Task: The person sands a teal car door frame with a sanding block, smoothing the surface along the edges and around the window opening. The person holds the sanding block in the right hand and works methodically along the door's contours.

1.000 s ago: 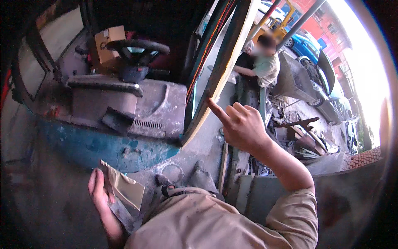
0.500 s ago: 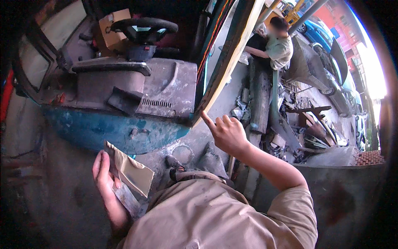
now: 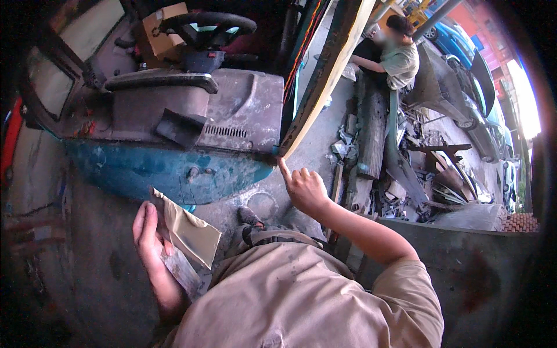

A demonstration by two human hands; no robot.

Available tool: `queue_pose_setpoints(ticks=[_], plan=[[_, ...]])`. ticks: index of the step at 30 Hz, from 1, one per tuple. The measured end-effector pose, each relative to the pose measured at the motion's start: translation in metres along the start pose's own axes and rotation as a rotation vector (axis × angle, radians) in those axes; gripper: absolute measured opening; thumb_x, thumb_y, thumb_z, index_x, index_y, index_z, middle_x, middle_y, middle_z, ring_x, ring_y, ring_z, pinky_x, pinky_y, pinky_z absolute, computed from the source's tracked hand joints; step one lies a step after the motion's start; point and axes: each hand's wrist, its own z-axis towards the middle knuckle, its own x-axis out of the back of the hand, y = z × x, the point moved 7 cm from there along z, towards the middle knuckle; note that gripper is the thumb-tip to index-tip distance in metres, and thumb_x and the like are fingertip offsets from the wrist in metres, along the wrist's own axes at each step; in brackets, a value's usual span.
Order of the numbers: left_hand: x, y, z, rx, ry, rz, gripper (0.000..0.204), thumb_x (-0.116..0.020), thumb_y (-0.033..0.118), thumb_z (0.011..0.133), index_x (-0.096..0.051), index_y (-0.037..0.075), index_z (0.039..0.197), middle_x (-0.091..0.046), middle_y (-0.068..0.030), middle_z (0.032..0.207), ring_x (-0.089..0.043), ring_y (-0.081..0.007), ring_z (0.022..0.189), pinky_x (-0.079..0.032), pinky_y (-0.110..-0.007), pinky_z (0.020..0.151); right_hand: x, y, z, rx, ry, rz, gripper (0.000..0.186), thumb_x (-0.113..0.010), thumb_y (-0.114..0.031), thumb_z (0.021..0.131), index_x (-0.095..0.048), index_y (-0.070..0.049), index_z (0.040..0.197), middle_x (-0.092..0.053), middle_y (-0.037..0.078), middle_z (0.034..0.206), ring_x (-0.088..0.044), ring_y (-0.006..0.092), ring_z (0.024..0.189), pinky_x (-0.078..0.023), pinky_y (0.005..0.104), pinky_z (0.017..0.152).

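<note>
— Gripped what with the left hand [image 3: 151, 231]?
— Held a beige sheet [image 3: 194, 233] and flat grey strip [image 3: 183, 271], near the blue-green panel [image 3: 235, 174].
— And with the right hand [image 3: 305, 187]?
— Touched the pillar [image 3: 325, 81] low down with outstretched forefinger, without gripping.
— Saw containers?
— Spotted a cardboard box [image 3: 165, 33] beside the steering wheel [image 3: 204, 37]; couldn't see inside.

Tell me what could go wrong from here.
The flat beige sheet with a ragged edge is held one-handed in the left hand, so it might slip if that grip loosens. The right hand has its bare index fingertip at the lower end of the dark pillar with a yellowish edge; any roughness there could scrape the skin.
</note>
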Motion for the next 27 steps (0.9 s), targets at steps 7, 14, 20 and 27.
queue_pose_setpoints(ticks=[7, 14, 20, 27], plan=[[-0.004, 0.0, -0.001, 0.029, -0.023, 0.012, 0.045, -0.07, 0.033, 0.099, -0.063, 0.0, 0.128, -0.067, -0.006, 0.082, -0.046, -0.009, 0.039, -0.031, -0.023, 0.032, -0.032, -0.014, 0.002, -0.01, -0.133, 0.177, 0.085, -0.064, -0.02, 0.085, -0.028, -0.004, 0.16, -0.072, 0.013, 0.094, -0.071, 0.0275, 0.089, -0.057, 0.0421, 0.07], [-0.058, -0.001, -0.016, 0.191, -0.259, -0.039, 0.037, -0.064, 0.028, 0.102, -0.063, 0.001, 0.128, -0.07, -0.0038, 0.089, -0.053, -0.007, 0.046, -0.031, -0.022, 0.033, 0.064, 0.0, -0.017, 0.259, -0.055, 1.87, 0.117, -0.059, 0.008, 0.07, -0.003, -0.022, 0.168, -0.064, 0.011, 0.083, -0.062, 0.0244, 0.074, -0.053, 0.0356, 0.077], [-0.157, 0.029, -0.063, 0.305, -0.945, 0.045, 0.023, -0.055, 0.033, 0.106, -0.063, 0.011, 0.105, -0.06, 0.0055, 0.074, -0.044, -0.0013, 0.044, -0.03, -0.019, 0.036, 0.151, -0.025, -0.034, 0.925, -0.096, 2.405, 0.116, -0.068, -0.022, 0.092, 0.025, -0.031, 0.161, -0.067, 0.016, 0.086, -0.061, 0.0258, 0.072, -0.046, 0.0364, 0.067], [-0.186, 0.051, -0.085, 0.159, -1.156, -0.017, 0.032, -0.053, 0.038, 0.108, -0.062, 0.008, 0.102, -0.06, 0.0041, 0.071, -0.043, -0.0011, 0.042, -0.03, -0.019, 0.036, 0.153, -0.018, -0.038, 0.851, 0.209, 1.776, 0.102, -0.066, -0.018, 0.089, 0.0, -0.01, 0.166, -0.067, 0.017, 0.134, -0.061, 0.027, 0.127, -0.036, 0.04, 0.114]])
